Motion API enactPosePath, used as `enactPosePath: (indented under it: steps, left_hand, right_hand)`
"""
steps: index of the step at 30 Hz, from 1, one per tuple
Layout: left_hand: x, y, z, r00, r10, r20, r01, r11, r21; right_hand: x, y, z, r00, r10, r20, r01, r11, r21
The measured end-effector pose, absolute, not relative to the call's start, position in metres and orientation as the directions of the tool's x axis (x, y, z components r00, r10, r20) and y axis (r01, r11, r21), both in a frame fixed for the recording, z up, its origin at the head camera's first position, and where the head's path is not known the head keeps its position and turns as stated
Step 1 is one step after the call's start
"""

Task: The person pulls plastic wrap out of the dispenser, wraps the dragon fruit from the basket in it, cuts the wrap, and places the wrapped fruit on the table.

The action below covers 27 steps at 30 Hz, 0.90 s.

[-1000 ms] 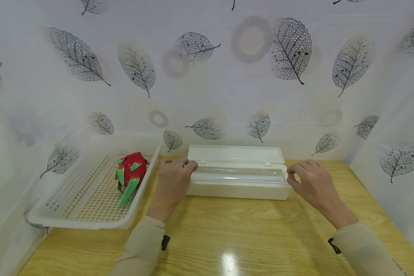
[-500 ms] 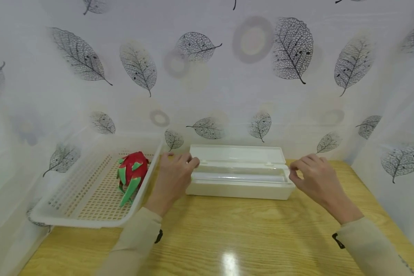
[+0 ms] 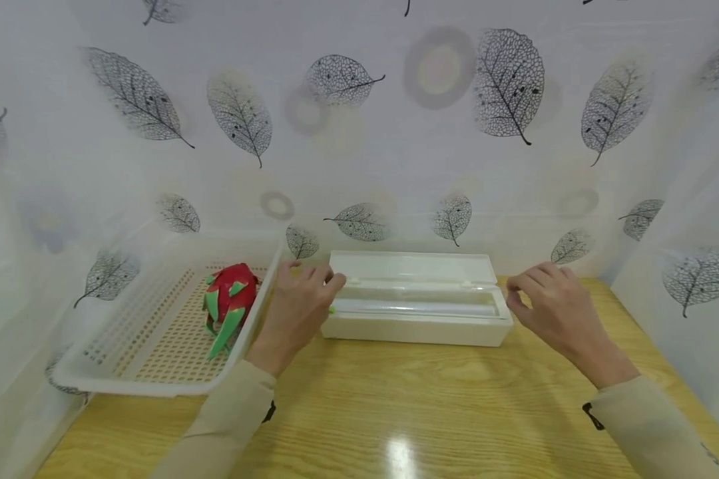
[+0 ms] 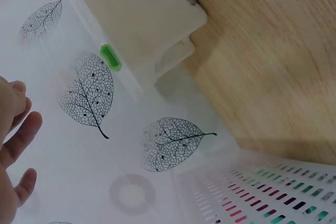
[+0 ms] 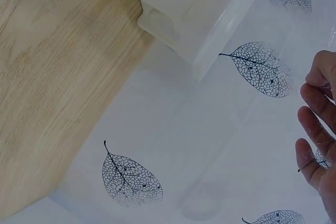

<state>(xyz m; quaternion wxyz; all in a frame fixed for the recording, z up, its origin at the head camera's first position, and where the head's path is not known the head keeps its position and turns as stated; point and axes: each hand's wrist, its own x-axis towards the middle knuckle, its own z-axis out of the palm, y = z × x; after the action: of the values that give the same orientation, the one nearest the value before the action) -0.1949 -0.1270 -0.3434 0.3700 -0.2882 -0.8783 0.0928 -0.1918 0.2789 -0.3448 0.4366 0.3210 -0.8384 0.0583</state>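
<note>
A long white box (image 3: 416, 330) stands at the back of the table, its lid (image 3: 413, 267) tipped up behind it. Inside lies a roll of cling film (image 3: 416, 307). Over the box's left end, my left hand (image 3: 299, 306) pinches clear cling film between thumb and forefinger. My right hand (image 3: 554, 309) does the same at the right end, thumb meeting forefinger and the other fingers bent. The thin film is barely visible between the hands. In the left wrist view a green slider (image 4: 110, 57) shows on the box, and in the right wrist view my right fingers (image 5: 315, 98) appear at the edge.
On the left a white perforated basket (image 3: 138, 387) holds a red and green dragon fruit (image 3: 235, 299). The wooden table (image 3: 419, 399) runs forward of the box. A leaf-patterned sheet (image 3: 383, 153) hangs close behind the box and along both sides.
Both hands have shifted slightly, the right one a little to the right and away from the box's end. The green slider now shows beside the left hand. The basket and dragon fruit stay put.
</note>
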Motion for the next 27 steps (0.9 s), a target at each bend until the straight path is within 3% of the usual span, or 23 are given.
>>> enactPosePath:
  steps: [8, 16, 23, 27]
  left_hand:
    - [-0.194, -0.128, -0.345, -0.525, 0.579, 0.624, 0.418, 0.814, -0.403]
    - [-0.196, -0.129, -0.337, -0.545, 0.568, 0.617, 0.398, 0.823, -0.406]
    - [-0.197, -0.128, -0.324, -0.578, 0.564, 0.589, 0.429, 0.825, -0.368]
    - [-0.199, -0.129, -0.318, -0.587, 0.555, 0.589, 0.45, 0.829, -0.332]
  right_hand:
    - [-0.19, 0.278, -0.343, -0.374, -0.497, 0.783, -0.591, 0.778, 0.213]
    - [-0.189, 0.279, -0.334, -0.407, -0.513, 0.756, -0.586, 0.781, 0.215]
    - [-0.191, 0.278, -0.329, -0.377, -0.494, 0.783, -0.596, 0.777, 0.203]
    - [-0.194, 0.277, -0.326, -0.392, -0.478, 0.786, -0.608, 0.776, 0.169]
